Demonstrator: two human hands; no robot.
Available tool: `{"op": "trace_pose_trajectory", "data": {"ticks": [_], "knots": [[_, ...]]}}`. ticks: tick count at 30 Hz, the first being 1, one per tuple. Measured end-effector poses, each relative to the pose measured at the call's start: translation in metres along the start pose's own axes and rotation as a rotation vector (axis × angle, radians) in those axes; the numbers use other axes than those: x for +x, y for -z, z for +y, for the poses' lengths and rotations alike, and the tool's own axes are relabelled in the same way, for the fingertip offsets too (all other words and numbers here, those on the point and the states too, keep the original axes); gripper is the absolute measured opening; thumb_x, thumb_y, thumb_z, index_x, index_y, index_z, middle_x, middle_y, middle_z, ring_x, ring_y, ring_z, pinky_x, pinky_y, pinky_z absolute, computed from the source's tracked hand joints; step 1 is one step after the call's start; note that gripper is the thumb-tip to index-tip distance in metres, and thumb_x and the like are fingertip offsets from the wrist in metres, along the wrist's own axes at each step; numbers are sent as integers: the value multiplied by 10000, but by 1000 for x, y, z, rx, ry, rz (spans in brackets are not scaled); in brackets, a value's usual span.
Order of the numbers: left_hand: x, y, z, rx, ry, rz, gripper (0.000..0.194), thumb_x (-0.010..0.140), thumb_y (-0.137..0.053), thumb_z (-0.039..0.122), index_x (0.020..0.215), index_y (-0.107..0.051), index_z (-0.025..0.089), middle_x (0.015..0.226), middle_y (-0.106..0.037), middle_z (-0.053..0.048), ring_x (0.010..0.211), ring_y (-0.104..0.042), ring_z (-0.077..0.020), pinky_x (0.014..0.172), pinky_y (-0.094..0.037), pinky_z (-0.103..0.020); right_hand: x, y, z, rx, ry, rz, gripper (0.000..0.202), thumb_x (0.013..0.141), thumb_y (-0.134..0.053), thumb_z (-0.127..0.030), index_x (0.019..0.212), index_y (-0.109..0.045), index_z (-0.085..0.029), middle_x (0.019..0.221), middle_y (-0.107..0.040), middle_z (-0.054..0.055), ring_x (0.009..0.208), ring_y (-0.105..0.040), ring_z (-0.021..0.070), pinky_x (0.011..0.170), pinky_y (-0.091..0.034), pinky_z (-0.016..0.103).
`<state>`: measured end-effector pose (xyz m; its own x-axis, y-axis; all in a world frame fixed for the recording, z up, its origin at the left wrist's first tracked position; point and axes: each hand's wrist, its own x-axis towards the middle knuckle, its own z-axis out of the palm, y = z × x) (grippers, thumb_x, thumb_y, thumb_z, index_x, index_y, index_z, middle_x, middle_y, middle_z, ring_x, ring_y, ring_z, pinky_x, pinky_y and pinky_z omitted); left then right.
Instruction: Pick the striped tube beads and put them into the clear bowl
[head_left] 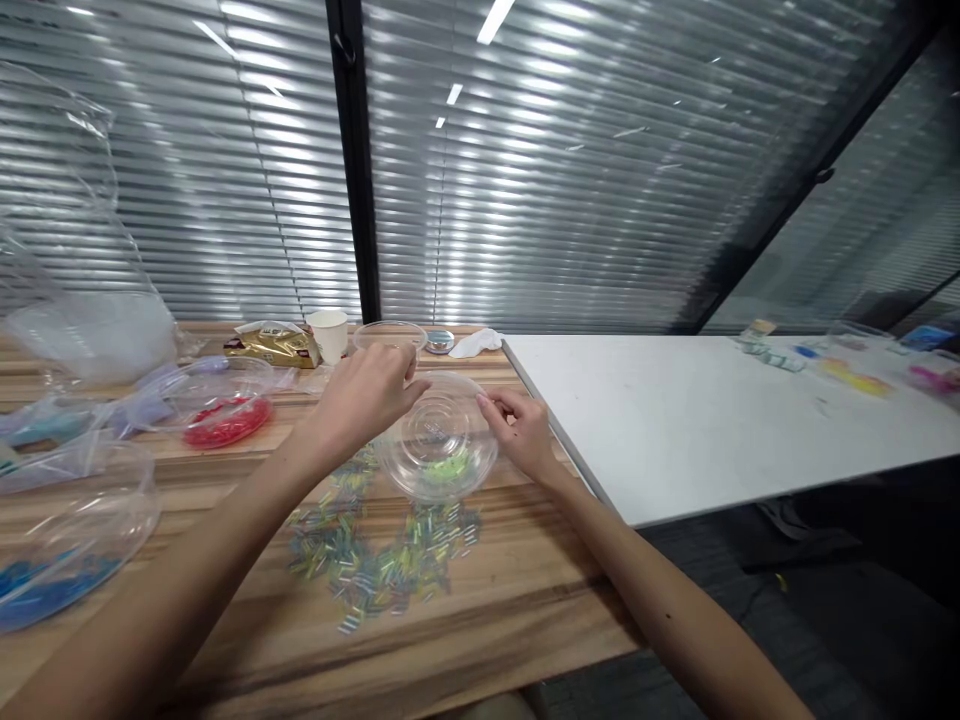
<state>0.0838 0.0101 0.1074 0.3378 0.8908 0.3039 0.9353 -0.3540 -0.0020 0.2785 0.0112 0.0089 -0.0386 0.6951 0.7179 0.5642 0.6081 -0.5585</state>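
Observation:
A clear plastic bowl (437, 425) is tilted toward me above the wooden table, with small yellow-green tube-shaped pieces (450, 466) gathered at its lower side. My left hand (375, 388) is closed at the bowl's upper left rim, its thumb over the edge; its other fingertips are partly hidden. At the right rim, my right hand (523, 428) pinches the bowl between thumb and fingers. Loose bugle beads (390, 565) in yellow, green and grey-blue lie scattered on the tabletop below the bowl.
To the left stand clear bowls with red pieces (227, 422) and blue pieces (56, 585). Along the back are a gold tissue pack (277, 345), a paper cup (328, 336) and a crumpled tissue (477, 343). A white table (712, 420) adjoins on the right.

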Motion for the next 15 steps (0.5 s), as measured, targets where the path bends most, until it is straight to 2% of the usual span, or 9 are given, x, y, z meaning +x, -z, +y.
{"op": "trace_pose_trajectory", "data": {"ticks": [9, 15], "knots": [[-1, -5, 1, 109, -30, -2, 295, 868, -466, 425, 861, -582, 154, 747, -634, -78, 680, -605, -243, 538, -361, -285, 2, 3, -2, 19, 3, -18, 270, 855, -517, -305, 747, -682, -121, 556, -584, 13, 488, -462, 102, 483, -337, 226], [1, -5, 4, 123, -21, -54, 332, 870, -452, 453, 868, -590, 151, 732, -637, -82, 674, -613, -250, 544, -382, -291, 4, 6, -4, 19, -5, -71, 281, 866, -510, -306, 755, -689, -121, 629, -626, 33, 533, -497, 113, 510, -357, 232]]}}
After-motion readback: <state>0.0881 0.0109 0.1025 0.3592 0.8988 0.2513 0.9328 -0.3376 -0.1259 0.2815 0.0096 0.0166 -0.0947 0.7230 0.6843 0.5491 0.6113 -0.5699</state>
